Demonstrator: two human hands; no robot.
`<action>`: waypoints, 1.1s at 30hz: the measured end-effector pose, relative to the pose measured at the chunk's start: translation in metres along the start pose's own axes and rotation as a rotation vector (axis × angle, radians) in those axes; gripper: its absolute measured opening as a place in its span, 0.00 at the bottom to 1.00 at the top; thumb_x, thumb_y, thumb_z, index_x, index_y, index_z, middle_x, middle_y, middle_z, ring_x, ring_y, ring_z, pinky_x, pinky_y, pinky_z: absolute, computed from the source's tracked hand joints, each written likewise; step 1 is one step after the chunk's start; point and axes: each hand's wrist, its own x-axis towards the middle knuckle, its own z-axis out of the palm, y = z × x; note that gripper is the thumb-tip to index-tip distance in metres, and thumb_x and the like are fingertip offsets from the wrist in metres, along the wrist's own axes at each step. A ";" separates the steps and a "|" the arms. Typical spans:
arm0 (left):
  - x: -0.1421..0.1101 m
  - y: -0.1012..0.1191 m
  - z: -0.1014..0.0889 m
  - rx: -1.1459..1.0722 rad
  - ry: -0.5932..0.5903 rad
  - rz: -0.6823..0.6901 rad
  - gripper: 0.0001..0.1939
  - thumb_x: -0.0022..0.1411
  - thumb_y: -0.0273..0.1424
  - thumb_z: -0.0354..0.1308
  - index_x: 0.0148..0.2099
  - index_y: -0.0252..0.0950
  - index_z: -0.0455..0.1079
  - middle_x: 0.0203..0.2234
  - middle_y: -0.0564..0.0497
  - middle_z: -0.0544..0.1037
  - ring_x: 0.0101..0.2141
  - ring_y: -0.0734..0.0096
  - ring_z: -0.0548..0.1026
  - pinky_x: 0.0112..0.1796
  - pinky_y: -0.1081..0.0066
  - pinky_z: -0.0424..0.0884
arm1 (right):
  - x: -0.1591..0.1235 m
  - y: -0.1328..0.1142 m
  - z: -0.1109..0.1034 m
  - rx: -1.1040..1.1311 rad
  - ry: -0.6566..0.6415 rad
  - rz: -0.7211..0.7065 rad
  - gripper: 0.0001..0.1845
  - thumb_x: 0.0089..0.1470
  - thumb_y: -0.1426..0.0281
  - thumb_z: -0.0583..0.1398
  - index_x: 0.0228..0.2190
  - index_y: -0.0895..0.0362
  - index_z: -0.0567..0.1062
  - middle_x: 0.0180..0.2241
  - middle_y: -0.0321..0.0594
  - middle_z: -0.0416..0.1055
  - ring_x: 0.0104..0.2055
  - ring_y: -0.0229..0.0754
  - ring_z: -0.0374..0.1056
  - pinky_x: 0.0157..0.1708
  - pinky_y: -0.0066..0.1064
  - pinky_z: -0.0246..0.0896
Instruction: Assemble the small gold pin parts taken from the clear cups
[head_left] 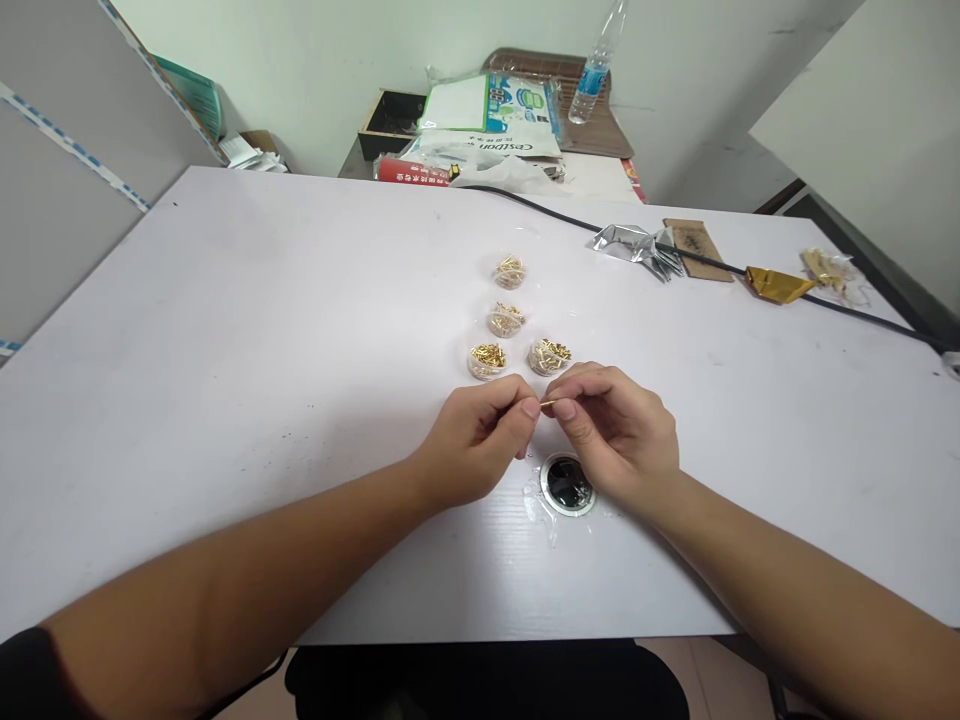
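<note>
Over the front middle of the table, my left hand (484,435) and my right hand (619,425) meet fingertip to fingertip. Between them is a thin gold-coloured metal pin (549,402), pinched by the right thumb and forefinger, its left end at the left thumb and forefinger. Just beyond my hands stand small clear cups of similar gold pieces: one at the left (488,360), one at the right (550,356), and behind them a middle cup (506,319) and a far cup (510,271). Below the right hand, a round black cable hole (568,484) with a pale ring is partly covered by clear tape.
A black cable (547,210) crosses the table's far right side, with silver foil (637,245) and gold foil (778,285) on it. Brown cardboard (697,250) lies there too. Behind the table are a water bottle (592,80), a black box (390,122) and plastic packaging (491,115).
</note>
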 end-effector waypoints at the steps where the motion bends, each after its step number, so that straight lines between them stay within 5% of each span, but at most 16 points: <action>1: 0.001 0.000 0.000 -0.009 0.001 0.000 0.16 0.68 0.34 0.48 0.27 0.35 0.61 0.19 0.54 0.68 0.22 0.78 0.64 0.26 0.74 0.62 | 0.001 0.000 -0.001 -0.004 -0.012 -0.015 0.05 0.60 0.78 0.59 0.36 0.56 0.71 0.30 0.40 0.71 0.33 0.41 0.70 0.30 0.35 0.67; 9: 0.002 -0.001 -0.001 -0.045 -0.013 0.007 0.15 0.67 0.33 0.49 0.27 0.35 0.61 0.19 0.54 0.69 0.23 0.78 0.65 0.27 0.74 0.63 | 0.012 0.001 -0.013 -0.102 -0.125 -0.205 0.08 0.57 0.79 0.57 0.37 0.56 0.70 0.31 0.43 0.72 0.34 0.43 0.71 0.32 0.38 0.70; 16: 0.002 -0.001 0.000 -0.038 -0.040 0.000 0.15 0.67 0.34 0.50 0.27 0.35 0.61 0.19 0.54 0.68 0.22 0.78 0.64 0.25 0.74 0.62 | 0.015 0.005 -0.017 -0.188 -0.203 -0.328 0.08 0.57 0.79 0.55 0.35 0.54 0.68 0.26 0.39 0.69 0.28 0.41 0.66 0.26 0.35 0.63; 33: 0.002 -0.002 0.000 0.046 -0.028 -0.043 0.12 0.64 0.33 0.51 0.28 0.35 0.62 0.19 0.54 0.67 0.22 0.78 0.62 0.24 0.74 0.58 | 0.017 0.006 -0.019 -0.199 -0.285 -0.293 0.07 0.60 0.78 0.55 0.35 0.55 0.69 0.25 0.37 0.66 0.27 0.40 0.61 0.28 0.33 0.61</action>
